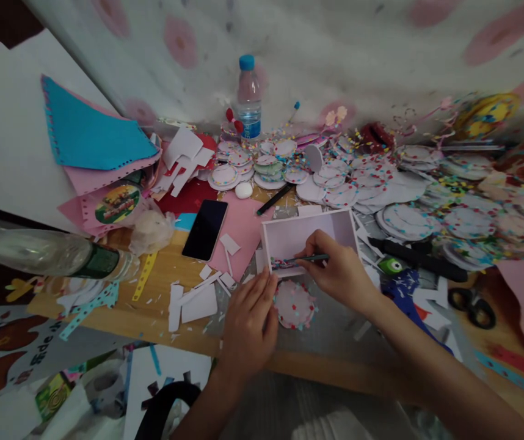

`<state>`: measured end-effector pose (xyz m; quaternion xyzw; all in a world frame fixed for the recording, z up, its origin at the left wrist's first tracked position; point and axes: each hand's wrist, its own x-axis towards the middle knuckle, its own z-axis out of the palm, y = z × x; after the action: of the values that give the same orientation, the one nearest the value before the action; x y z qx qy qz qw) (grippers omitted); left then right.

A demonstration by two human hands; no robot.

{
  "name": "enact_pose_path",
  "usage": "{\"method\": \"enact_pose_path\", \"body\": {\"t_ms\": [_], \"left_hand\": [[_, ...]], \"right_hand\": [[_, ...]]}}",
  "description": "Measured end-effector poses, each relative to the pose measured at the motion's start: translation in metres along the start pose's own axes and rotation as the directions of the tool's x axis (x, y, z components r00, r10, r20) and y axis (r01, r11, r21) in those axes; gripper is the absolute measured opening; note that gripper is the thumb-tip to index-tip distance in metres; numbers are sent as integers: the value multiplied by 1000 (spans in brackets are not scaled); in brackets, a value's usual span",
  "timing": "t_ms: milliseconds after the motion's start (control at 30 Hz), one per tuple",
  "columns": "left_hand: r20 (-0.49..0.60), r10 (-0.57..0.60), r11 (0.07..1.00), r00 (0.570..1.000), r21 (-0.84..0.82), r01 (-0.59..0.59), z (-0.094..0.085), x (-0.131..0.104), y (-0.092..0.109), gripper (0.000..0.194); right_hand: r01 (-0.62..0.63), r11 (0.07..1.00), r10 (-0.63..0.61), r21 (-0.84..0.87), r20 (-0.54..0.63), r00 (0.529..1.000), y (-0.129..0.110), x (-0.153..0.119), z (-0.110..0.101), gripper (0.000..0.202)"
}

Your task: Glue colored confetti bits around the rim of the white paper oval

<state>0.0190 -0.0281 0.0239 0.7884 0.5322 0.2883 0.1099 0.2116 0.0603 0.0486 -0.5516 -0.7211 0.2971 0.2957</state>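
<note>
My right hand (333,266) pinches slim, dark tweezers (316,258) and reaches into a shallow white box (354,232). The tip points at a heap of small coloured paper bits (283,263) in the box's near left corner. My left hand (250,327) lies at that corner with its fingers stretched out, the fingertips touching or very close to the box's edge. Just in front of the box, between my hands, a round white paper disc (295,304) lies flat. Red and light-blue bits ring its rim.
Behind the box spread several stacks of decorated discs (367,174) and an upright water bottle (249,101). At left are a phone (205,230), paper scraps (198,302) and a large bottle lying tilted (55,253). Scissors (473,305) and a black marker (275,199) also lie here.
</note>
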Motion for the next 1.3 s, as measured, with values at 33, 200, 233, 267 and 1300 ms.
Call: {"method": "enact_pose_path", "body": {"t_ms": [33,200,233,267,1300], "left_hand": [[5,-1,1000,1000,1,1,0,0,0,55],[5,2,1000,1000,-2,-2,0,-1,0,55],[0,2,1000,1000,-3,-2,0,-1,0,55],[-1,2,1000,1000,-5,-2,0,-1,0,55],[32,-500,550,865,-760,346,-38,6,57,7]], "right_hand": [[5,1000,-5,-3,-3,1000,-1,0,1,18],[4,999,-3,34,-15,1000,-3,0,4,19],[6,998,-4,67,-31,1000,-3,0,3,20],[13,994,-7,107,-55,998,-3,0,2,21],[-44,570,280,821,-144,949,-47,-94,-6,37]]}}
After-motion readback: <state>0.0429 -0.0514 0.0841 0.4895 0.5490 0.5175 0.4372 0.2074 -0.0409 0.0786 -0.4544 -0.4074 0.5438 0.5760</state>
